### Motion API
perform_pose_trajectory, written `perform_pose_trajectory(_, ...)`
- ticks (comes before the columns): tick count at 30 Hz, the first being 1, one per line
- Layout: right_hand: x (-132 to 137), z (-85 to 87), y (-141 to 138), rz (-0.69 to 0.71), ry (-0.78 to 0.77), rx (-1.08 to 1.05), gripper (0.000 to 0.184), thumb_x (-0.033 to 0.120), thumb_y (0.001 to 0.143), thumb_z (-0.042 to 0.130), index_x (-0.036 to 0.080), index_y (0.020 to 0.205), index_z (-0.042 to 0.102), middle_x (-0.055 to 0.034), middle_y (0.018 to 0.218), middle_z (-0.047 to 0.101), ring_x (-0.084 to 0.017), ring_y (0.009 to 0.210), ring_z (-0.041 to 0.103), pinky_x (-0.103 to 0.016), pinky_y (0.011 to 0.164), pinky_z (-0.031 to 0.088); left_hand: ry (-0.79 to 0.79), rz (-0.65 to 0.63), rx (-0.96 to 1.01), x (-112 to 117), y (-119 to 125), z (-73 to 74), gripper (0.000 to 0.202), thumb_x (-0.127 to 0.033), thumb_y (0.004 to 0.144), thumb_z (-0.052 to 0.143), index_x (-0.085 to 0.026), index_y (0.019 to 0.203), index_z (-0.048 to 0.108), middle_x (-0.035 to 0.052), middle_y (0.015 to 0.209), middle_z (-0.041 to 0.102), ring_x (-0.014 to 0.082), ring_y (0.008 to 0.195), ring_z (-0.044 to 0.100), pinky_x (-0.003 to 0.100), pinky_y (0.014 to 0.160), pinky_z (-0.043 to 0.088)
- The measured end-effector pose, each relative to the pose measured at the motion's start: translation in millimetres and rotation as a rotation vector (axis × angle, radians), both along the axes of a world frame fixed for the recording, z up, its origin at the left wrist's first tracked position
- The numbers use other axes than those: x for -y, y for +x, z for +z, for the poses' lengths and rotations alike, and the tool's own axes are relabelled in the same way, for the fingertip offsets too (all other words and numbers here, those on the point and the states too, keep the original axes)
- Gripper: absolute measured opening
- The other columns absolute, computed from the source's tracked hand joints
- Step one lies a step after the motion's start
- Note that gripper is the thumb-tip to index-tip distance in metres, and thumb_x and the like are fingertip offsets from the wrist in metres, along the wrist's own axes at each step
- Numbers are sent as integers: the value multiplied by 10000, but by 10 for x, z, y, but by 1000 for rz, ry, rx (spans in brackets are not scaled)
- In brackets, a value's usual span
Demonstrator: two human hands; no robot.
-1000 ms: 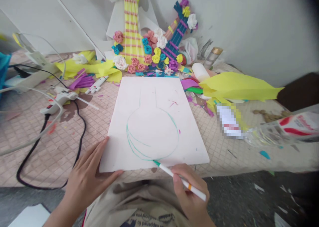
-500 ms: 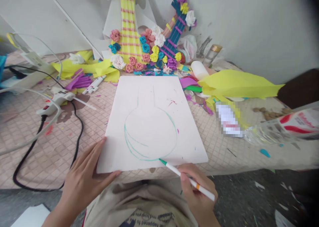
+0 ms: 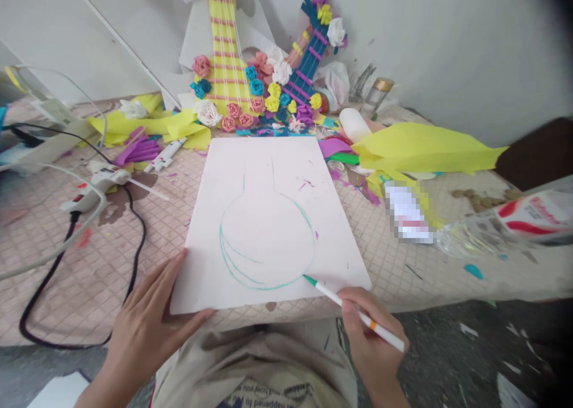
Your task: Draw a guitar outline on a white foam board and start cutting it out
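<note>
A white board [image 3: 268, 229] lies before me, bearing a green outline of a round body with a narrow neck on top. Two curved lines run inside the round part at its left. My right hand [image 3: 373, 330] grips a white marker [image 3: 331, 293] with a green tip and an orange band. Its tip touches the outline at the lower right of the circle. My left hand [image 3: 150, 312] rests at the board's lower left corner, fingers stretched along the left edge and thumb below the front edge.
Behind the board stand a yellow paper guitar [image 3: 224, 56] and a blue one [image 3: 308, 62], decorated with paper flowers. Yellow crepe paper [image 3: 425, 148] and a plastic bottle [image 3: 514, 220] lie at right. A power strip [image 3: 96, 187] with cables occupies the left. Paper scraps litter the table.
My right hand has moved the marker tip rightward and slightly up along the circle's bottom, thickening the green line there. My left hand stays at the board's corner. The view has shifted slightly.
</note>
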State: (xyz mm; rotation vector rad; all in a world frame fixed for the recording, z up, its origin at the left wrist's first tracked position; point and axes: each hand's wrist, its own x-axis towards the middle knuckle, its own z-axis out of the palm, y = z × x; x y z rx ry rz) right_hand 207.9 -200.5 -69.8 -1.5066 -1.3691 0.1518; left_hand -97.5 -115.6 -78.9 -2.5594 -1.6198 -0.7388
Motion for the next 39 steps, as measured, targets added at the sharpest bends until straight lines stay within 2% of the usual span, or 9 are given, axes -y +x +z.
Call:
perform_pose_trajectory(9,-50,-63,75,-137,-21,-29,86,136,771,558,198,771,619,12,705,620,-113,614,565,-206,577,442,10,5,4,9,18,29,854,-639,699,510,-175,1377,277,114,1273,498,296,1118,495,427,939,409)
perform_pose_trajectory(13,-90,-43,104,-233,-21,-132,61,203,759,584,185,734,637,1,685,633,-120,600,575,-206,551,443,12,10,6,2,16,24,857,-643,700,505,-174,1379,273,114,1271,497,297,1112,497,432,941,406)
perform_pose_trajectory(17,-222,47,223,-305,-30,-268,121,282,722,617,167,694,643,-15,637,639,-139,571,584,-223,519,441,9,13,2,6,10,9,860,-645,704,499,-171,1383,268,113,1270,497,292,1112,494,429,952,396)
perform_pose_trajectory(23,-574,165,422,-232,-181,-445,181,333,695,629,153,709,641,-26,594,627,-158,562,595,-246,511,446,21,10,-2,3,23,11,857,-654,705,488,-157,1374,288,122,1259,502,293,1101,503,423,947,400)
perform_pose_trajectory(28,-830,178,551,-78,-247,-525,153,312,691,635,159,692,634,-13,588,619,-130,570,569,-233,548,438,19,14,-2,0,20,15,865,-658,696,494,-164,1375,286,116,1261,505,298,1105,504,425,942,405)
perform_pose_trajectory(32,-936,196,594,9,-269,-553,133,298,703,624,166,698,627,-7,587,617,-117,571,540,-224,553,420,13,20,-12,3,8,1,876,-653,690,506,-165,1379,276,111,1263,505,292,1103,507,413,946,403)
perform_pose_trajectory(39,-993,190,562,4,-295,-486,138,302,688,619,165,673,625,-14,579,618,-123,548,524,-239,542,418,24,18,-14,3,17,17,862,-667,700,477,-175,1378,275,116,1254,512,293,1091,515,416,922,418)
